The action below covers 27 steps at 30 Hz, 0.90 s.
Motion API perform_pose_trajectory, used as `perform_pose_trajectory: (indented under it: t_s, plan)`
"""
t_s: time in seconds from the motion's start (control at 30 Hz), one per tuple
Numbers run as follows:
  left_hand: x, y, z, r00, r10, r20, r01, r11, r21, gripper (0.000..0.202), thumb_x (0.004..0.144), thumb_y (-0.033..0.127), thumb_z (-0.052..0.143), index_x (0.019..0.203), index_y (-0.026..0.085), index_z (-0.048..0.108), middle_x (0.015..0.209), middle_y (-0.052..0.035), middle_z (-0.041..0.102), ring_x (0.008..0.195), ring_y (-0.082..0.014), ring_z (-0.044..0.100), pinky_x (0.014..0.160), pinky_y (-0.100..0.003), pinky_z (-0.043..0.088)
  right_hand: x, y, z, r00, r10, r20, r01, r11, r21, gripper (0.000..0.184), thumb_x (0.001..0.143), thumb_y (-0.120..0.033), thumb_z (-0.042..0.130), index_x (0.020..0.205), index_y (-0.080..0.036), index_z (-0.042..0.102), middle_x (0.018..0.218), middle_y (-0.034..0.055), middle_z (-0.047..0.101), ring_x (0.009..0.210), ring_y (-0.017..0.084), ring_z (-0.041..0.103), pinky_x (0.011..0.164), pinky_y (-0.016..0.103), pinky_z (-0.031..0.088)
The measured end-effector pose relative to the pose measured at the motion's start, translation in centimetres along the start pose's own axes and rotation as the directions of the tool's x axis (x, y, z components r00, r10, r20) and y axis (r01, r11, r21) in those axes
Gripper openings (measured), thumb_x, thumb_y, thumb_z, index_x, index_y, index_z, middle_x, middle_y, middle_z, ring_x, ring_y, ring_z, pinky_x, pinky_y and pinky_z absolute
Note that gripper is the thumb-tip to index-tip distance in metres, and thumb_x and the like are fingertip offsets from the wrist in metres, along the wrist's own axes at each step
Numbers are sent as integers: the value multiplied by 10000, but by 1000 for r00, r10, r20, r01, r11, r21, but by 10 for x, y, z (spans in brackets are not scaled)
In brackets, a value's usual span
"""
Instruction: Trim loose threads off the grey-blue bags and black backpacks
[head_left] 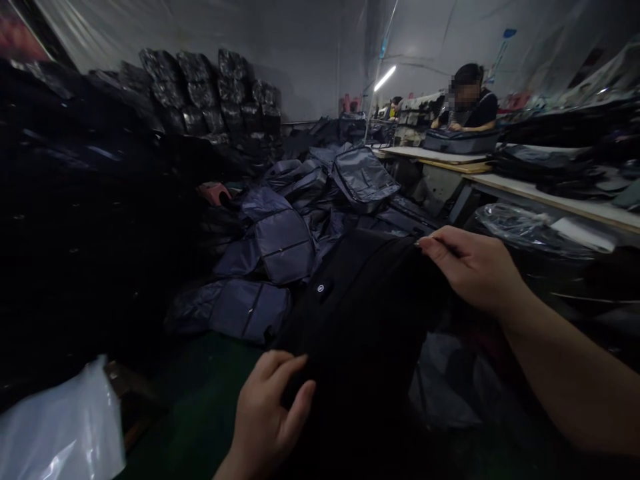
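Note:
I hold a black backpack (365, 313) up in front of me; a small round white logo shows on its left side. My left hand (267, 413) grips its lower left edge, fingers curled over the fabric. My right hand (473, 267) pinches its upper right corner, thumb on top. The bag's lower part is lost in the dark.
Several grey-blue bags (283, 243) lie heaped on the floor behind. Wrapped black bundles (205, 93) are stacked at the back left. A clear plastic bag (60, 427) lies at bottom left. A worktable (550, 197) with dark bags runs along the right; a person (467, 103) sits behind it.

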<state>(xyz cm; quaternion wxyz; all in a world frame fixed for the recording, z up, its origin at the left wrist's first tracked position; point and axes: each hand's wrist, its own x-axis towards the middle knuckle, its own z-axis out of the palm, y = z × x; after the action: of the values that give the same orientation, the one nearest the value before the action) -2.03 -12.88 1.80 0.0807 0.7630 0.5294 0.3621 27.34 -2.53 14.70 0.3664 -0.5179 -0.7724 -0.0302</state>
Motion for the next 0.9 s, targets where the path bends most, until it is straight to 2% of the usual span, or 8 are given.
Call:
perform_pose_trajectory:
  t_s: [0.1,0.17,0.3,0.43,0.53,0.63,0.77,0.9]
  plan:
    - [54,33,-25,991,68,-115,-71,997,-22,407,770,332,626,1148,201,547,1054,-78,556,933,-202,555,821,-322,480,0,-28,-4,992,-90,89,84,994,65,312,887,-442,442,753,-207,597,653,7,576,601,148,528,583,253,371]
    - [90,60,-34,985,133,-107,-138,990,-39,494,737,390,660,1173,198,527,1054,-71,548,926,-196,549,808,-312,478,3,-47,-13,969,-189,157,168,976,139,301,890,-423,446,739,-206,591,653,1,567,596,134,513,575,241,365]
    - [130,96,-41,969,244,-42,-246,967,-59,199,818,303,567,977,192,614,922,-36,575,851,-162,559,753,-275,456,19,-69,-31,928,-276,252,205,939,275,322,871,-428,479,661,-196,556,580,-25,509,543,105,461,516,211,335]
    - [132,91,-53,982,184,-30,-187,972,-141,160,851,302,517,857,185,627,812,-14,586,731,-130,552,668,-227,432,34,-48,-31,936,-64,346,-81,918,387,413,842,-495,485,573,-182,507,502,-41,433,459,87,387,456,211,297]
    - [127,72,-69,995,18,-101,-34,987,-158,198,820,371,556,823,186,624,772,-1,585,691,-133,545,626,-224,417,29,-6,-20,897,108,428,-322,822,469,418,804,-514,528,565,-172,513,481,-46,413,419,77,336,423,221,259]
    - [120,54,-88,970,-165,-180,131,974,-186,226,789,411,586,834,192,619,759,6,590,699,-145,555,623,-227,423,17,37,-13,859,293,419,-490,710,506,396,756,-488,602,547,-162,518,497,-39,437,432,77,345,421,223,254]
    - [105,45,-108,952,-243,-186,212,962,-171,241,790,440,569,832,203,590,738,10,569,668,-148,537,592,-237,424,13,54,-19,866,415,278,-494,628,601,358,752,-424,636,537,-155,540,536,-17,479,449,69,352,424,228,249]
    - [97,61,-122,932,-178,-316,168,984,-59,361,775,448,582,1070,248,529,1010,-15,589,863,-203,572,732,-303,455,28,8,-36,933,336,125,-324,642,694,328,790,-373,618,557,-150,556,564,-9,503,463,63,375,427,224,240]
